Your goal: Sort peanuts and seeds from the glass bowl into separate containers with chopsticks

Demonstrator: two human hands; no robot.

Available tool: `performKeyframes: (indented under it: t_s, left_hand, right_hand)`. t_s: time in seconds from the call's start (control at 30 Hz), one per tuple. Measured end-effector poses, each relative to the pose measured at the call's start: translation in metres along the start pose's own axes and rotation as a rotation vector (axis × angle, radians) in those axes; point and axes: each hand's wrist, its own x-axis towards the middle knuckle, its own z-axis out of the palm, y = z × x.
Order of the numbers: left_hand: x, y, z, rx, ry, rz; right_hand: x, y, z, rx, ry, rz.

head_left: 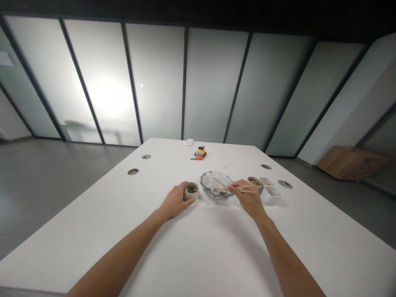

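Observation:
My left hand (177, 201) is closed around the side of a small round cup (192, 191) that has dark bits inside. To its right stands a clear glass bowl (215, 183) with a faceted wall and some small dark pieces at the bottom. A pair of wooden chopsticks (244, 188) is pinched in my right hand (247, 200), their tips reaching into the glass bowl. What the tips touch is too small to make out. Just beyond my right hand are another round cup (254, 180) with light contents and white square cups (272, 196).
On the white table (198, 247), a yellow and grey toy car (200, 152) and an orange toy carrot (197, 158) lie beyond the bowl. A white box (189, 142) is near the far edge. Round holes (133, 171) pierce the tabletop on both sides.

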Motion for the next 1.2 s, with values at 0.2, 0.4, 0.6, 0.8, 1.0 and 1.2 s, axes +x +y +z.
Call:
performKeyframes:
  t_s: [0.2, 0.4, 0.6, 0.8, 1.0, 1.2]
  left_hand:
    - [0.0004, 0.0004, -0.0004, 0.008, -0.008, -0.001]
    - [0.0003, 0.0021, -0.0014, 0.002, -0.008, -0.002]
    - [-0.0004, 0.0021, -0.0015, 0.025, -0.014, -0.009]
    - [0.0009, 0.0009, 0.0002, 0.026, -0.016, 0.003]
    - [0.0015, 0.0001, 0.0010, 0.010, -0.015, -0.011]
    - [0.0007, -0.0004, 0.0011, 0.002, -0.011, -0.011]
  right_hand:
    - [-0.0007, 0.0004, 0.0022, 0.016, -0.015, -0.024]
    - [-0.0029, 0.0022, 0.0007, 0.016, 0.027, -0.031]
    - [-0.0050, 0.0009, -0.0018, 0.009, 0.024, -0.029]
    - [-0.0056, -0.0017, -0.0006, 0.004, 0.012, -0.028]
    - [-0.0074, -0.0021, -0.0012, 0.008, 0.017, -0.015]
    - [-0.0086, -0.0010, -0.0004, 0.013, 0.032, -0.014]
